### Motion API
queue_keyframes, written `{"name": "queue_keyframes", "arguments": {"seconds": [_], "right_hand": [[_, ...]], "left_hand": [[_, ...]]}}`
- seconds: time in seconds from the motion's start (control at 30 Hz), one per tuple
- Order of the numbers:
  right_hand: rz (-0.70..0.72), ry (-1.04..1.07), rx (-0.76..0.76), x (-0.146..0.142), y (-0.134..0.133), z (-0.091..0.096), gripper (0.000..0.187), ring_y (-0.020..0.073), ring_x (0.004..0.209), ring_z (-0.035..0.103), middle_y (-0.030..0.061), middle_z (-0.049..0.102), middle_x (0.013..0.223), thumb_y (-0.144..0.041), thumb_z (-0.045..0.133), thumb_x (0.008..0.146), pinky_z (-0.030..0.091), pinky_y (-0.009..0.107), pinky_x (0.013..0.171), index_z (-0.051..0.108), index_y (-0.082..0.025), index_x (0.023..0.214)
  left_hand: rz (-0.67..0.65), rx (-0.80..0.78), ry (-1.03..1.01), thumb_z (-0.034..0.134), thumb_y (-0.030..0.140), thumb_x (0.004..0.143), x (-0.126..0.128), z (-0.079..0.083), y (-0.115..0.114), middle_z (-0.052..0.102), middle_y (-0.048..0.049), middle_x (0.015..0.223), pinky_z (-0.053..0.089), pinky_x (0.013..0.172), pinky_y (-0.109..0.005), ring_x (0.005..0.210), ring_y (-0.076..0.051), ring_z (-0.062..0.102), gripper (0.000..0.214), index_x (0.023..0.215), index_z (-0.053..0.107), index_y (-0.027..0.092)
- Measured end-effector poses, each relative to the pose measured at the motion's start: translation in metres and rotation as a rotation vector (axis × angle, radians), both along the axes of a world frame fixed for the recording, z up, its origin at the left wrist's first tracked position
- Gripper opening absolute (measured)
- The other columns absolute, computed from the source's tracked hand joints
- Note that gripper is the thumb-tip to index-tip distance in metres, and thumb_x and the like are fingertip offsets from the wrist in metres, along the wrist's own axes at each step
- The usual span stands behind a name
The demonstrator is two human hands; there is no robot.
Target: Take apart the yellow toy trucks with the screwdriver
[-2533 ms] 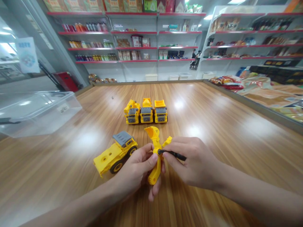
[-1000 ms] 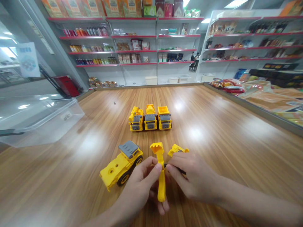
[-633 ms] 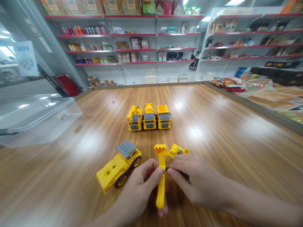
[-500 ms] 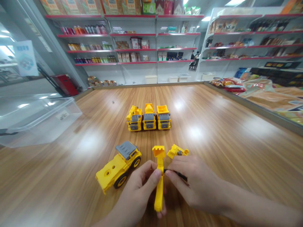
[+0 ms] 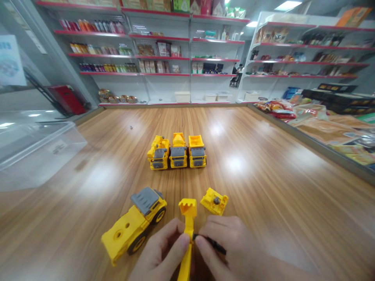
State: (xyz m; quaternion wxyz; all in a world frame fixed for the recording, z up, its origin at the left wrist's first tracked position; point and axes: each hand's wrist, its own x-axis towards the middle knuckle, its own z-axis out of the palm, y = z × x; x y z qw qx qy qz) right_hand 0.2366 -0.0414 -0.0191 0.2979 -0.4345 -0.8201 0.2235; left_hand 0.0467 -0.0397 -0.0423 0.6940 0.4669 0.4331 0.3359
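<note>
My left hand (image 5: 167, 249) pinches a yellow toy excavator arm (image 5: 189, 221) between thumb and fingers. The toothed bucket points away from me, and the arm's lower end runs out of the bottom of the picture. In my right hand (image 5: 227, 246) is a slim black screwdriver (image 5: 216, 245), its tip against the right side of the arm's joint. Just beyond my right hand lies a loose yellow toy part (image 5: 215, 201) with a grey piece in its middle. To the left stands a yellow toy truck chassis (image 5: 125, 230) with a grey cab roof and bare holes in its flat bed.
Farther back on the wooden table (image 5: 258, 187) three toy trucks stand side by side: one with a crane-like top (image 5: 158, 152), a mixer (image 5: 178, 150) and a dumper (image 5: 197, 151). A clear plastic bin (image 5: 43, 152) is at left. Packaged goods (image 5: 319, 117) lie beyond the right edge.
The view has tilted and shifted, so hands and toys appear lower and farther left. The loose yellow part now shows fully beyond my right hand. Both grips stay the same.
</note>
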Motion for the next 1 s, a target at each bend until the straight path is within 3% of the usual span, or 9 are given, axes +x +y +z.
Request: {"name": "queue_keyframes", "arguments": {"seconds": [0.17, 0.33, 0.57, 0.77, 1.0], "right_hand": [[-0.019, -0.036, -0.058, -0.001, 0.000, 0.014, 0.020, 0.0128, 0.059, 0.053, 0.0029, 0.062, 0.068, -0.017, 0.050, 0.088, 0.038, 0.027, 0.056, 0.056, -0.016, 0.070], [0.003, -0.052, -0.042, 0.001, 0.001, 0.011, 0.019, 0.0133, 0.063, 0.053, 0.0023, 0.062, 0.072, -0.016, 0.049, 0.090, 0.038, 0.028, 0.061, 0.055, -0.017, 0.072], [0.012, -0.018, -0.082, 0.007, 0.000, 0.012, 0.008, 0.0146, 0.067, 0.057, 0.0027, 0.064, 0.077, -0.018, 0.052, 0.087, 0.042, 0.028, 0.064, 0.058, -0.017, 0.083], [0.010, -0.075, -0.096, 0.009, 0.001, 0.019, 0.026, 0.0119, 0.056, 0.050, 0.0014, 0.059, 0.065, -0.020, 0.046, 0.090, 0.036, 0.028, 0.056, 0.050, -0.017, 0.064], [-0.001, -0.018, -0.141, 0.011, 0.004, 0.020, 0.012, 0.0152, 0.071, 0.060, 0.0047, 0.067, 0.081, -0.017, 0.053, 0.086, 0.044, 0.027, 0.067, 0.064, -0.016, 0.082]], "left_hand": [[0.019, -0.092, 0.014, 0.061, 0.051, 0.088, 0.004, 0.008, -0.003, 0.058, 0.0040, 0.058, 0.042, 0.042, -0.020, 0.043, -0.011, 0.054, 0.031, 0.082, 0.052, 0.022], [-0.055, -0.100, -0.049, 0.056, 0.056, 0.089, 0.006, 0.004, 0.002, 0.060, 0.0043, 0.058, 0.042, 0.033, -0.017, 0.034, -0.010, 0.057, 0.037, 0.083, 0.048, 0.021], [-0.091, -0.074, -0.062, 0.058, 0.054, 0.089, 0.006, 0.007, 0.002, 0.062, 0.0012, 0.068, 0.046, 0.037, -0.019, 0.039, -0.010, 0.059, 0.035, 0.086, 0.052, 0.019], [-0.140, -0.088, -0.067, 0.057, 0.051, 0.090, 0.001, -0.002, 0.005, 0.060, 0.0027, 0.065, 0.040, 0.037, -0.019, 0.039, -0.010, 0.056, 0.030, 0.089, 0.054, 0.020], [-0.078, -0.115, -0.110, 0.061, 0.046, 0.090, 0.005, 0.003, 0.006, 0.053, 0.0032, 0.070, 0.041, 0.050, -0.019, 0.054, -0.009, 0.054, 0.027, 0.088, 0.058, 0.019]]}}
